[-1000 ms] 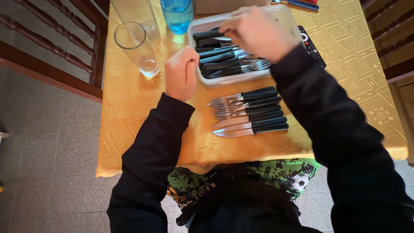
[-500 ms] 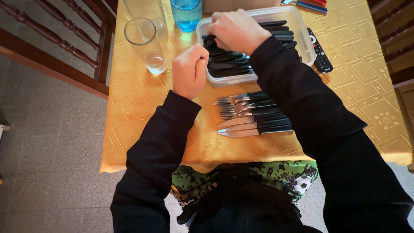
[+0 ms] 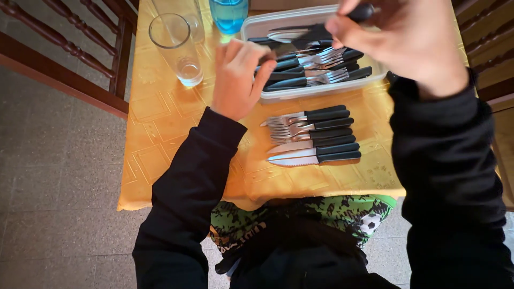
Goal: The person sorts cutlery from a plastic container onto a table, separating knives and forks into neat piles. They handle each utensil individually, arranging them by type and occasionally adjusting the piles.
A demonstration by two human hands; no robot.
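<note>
Your counter (image 3: pixel 160 123), under a yellow patterned cloth, fills the middle of the view; its near edge runs just above your lap and its left edge drops to grey floor tiles, beside a dark wooden chair (image 3: pixel 64 59). There is bare cloth to the left of the laid-out cutlery and along the near edge.

The clear plastic tray (image 3: pixel 257 27) sits at the far side, its top cut off by the frame, with black-handled forks and knives heaped inside.

Your right hand (image 3: pixel 407 43) is raised above the tray's right end, fingers pinched around a black-handled utensil (image 3: pixel 321 32); its working end is blurred, so you cannot tell fork from knife.

Your left hand (image 3: pixel 235 80) rests at the tray's near left corner, fingers curled loosely, holding nothing you can see.

Just in front of the tray lies a row of forks and knives (image 3: pixel 316 134), handles pointing right.

A clear empty glass (image 3: pixel 176 48) stands near the left edge, with a blue tumbler (image 3: pixel 229 13) beyond it, cropped at the top.
</note>
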